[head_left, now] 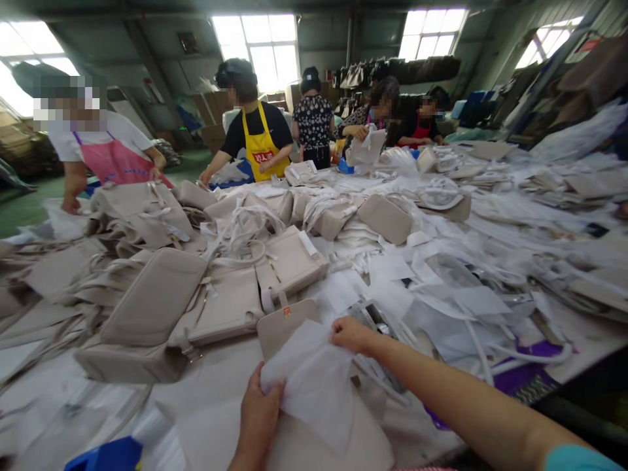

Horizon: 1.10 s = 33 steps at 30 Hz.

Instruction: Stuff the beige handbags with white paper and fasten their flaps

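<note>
Between my two hands a thin white sheet (314,379), like tissue paper, is spread out. My left hand (262,405) pinches its left edge between thumb and fingers. With closed fingers, my right hand (350,335) grips the sheet's upper right corner. Under the sheet lies a beige bag piece (353,435), partly covered. Just beyond it is a beige flap (284,324) with a small gold-coloured fitting. Left of my hands, beige handbags (220,301) lie on the table, one with a boxy base (152,301).
Piles of beige bags and white wrapping (471,288) cover the long table. A blue object (105,454) is at the near left, and purple material (524,369) at the right edge. Several people stand across the table, one in a yellow apron (265,144), another in a pink apron (115,160).
</note>
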Available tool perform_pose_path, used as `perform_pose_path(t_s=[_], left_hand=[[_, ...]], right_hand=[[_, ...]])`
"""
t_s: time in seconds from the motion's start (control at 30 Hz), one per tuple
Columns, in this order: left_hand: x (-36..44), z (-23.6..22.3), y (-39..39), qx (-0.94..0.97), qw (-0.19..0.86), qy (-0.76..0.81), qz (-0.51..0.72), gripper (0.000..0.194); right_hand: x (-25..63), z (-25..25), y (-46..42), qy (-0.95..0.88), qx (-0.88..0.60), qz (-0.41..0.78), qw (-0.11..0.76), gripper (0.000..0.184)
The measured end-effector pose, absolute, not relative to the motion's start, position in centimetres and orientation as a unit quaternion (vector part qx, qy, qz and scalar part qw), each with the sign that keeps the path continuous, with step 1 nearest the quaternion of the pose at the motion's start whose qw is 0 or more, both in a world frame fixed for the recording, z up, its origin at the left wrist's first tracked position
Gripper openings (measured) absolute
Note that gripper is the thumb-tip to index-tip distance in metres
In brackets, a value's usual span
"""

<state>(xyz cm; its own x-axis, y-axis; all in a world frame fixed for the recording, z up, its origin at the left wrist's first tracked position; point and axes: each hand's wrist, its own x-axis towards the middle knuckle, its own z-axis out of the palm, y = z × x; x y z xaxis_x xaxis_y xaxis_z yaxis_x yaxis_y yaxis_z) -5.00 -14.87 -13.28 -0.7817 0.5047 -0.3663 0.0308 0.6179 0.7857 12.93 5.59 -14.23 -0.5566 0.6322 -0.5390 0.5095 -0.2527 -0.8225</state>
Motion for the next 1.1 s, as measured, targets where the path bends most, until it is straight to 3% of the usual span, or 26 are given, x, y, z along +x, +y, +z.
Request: perform_pose_path(t_s=[0.23,0.4,0.47,0.57,0.63,0.73,0.8,0.87,0.93,1.0,1.03,1.1], left_hand=[[-7.3,-11.8,-13.9,0.226,0.243,0.899,0.286,0.074],[-6.7,-12.7,-14.8,0.28,0.196,0.895,0.287,0.073],[-6.3,-13.1,-14.9,0.289,0.198,0.889,0.294,0.073],[-6.5,-13.6,-14.5,0.306,0.241,0.865,0.317,0.075],[-7.1,-13.9,-13.9,0.33,0.261,0.844,0.332,0.076],[-8.1,-14.3,-13.2,0.346,0.241,0.843,0.335,0.074],[-8.5,-14.5,-13.2,0.345,0.227,0.849,0.329,0.071],[-8.5,-14.7,-13.5,0.344,0.218,0.858,0.313,0.069],[-8.4,-14.7,-13.9,0.332,0.206,0.871,0.297,0.069],[-8.2,-14.7,-14.2,0.302,0.196,0.885,0.294,0.068],[-8.0,-14.6,-14.3,0.283,0.193,0.891,0.298,0.067],[-7.8,-14.3,-14.4,0.247,0.188,0.9,0.305,0.066]], right_hand=[[14.1,-15.0,2.9,-0.62,-0.498,0.606,-0.004,0.006],[15.2,-13.6,4.4,-0.658,-0.523,0.54,0.034,0.018],[14.9,-12.3,3.8,-0.756,-0.445,0.471,0.097,0.024],[13.8,-10.4,0.9,-0.898,-0.19,0.372,0.142,0.04],[13.0,-9.9,-1.2,-0.931,-0.076,0.352,0.066,0.051],[13.2,-10.2,-2.8,-0.945,-0.041,0.317,-0.072,0.06],[14.4,-10.6,-2.3,-0.948,-0.033,0.301,-0.102,0.057],[15.9,-10.7,-1.0,-0.952,-0.037,0.287,-0.103,0.04],[17.2,-10.2,0.4,-0.957,-0.081,0.264,-0.093,0.023],[17.8,-9.3,0.9,-0.958,-0.133,0.246,-0.058,0.018],[17.8,-8.7,0.7,-0.957,-0.146,0.25,-0.034,0.023],[17.2,-7.8,-0.7,-0.952,-0.131,0.277,-0.002,0.05]])
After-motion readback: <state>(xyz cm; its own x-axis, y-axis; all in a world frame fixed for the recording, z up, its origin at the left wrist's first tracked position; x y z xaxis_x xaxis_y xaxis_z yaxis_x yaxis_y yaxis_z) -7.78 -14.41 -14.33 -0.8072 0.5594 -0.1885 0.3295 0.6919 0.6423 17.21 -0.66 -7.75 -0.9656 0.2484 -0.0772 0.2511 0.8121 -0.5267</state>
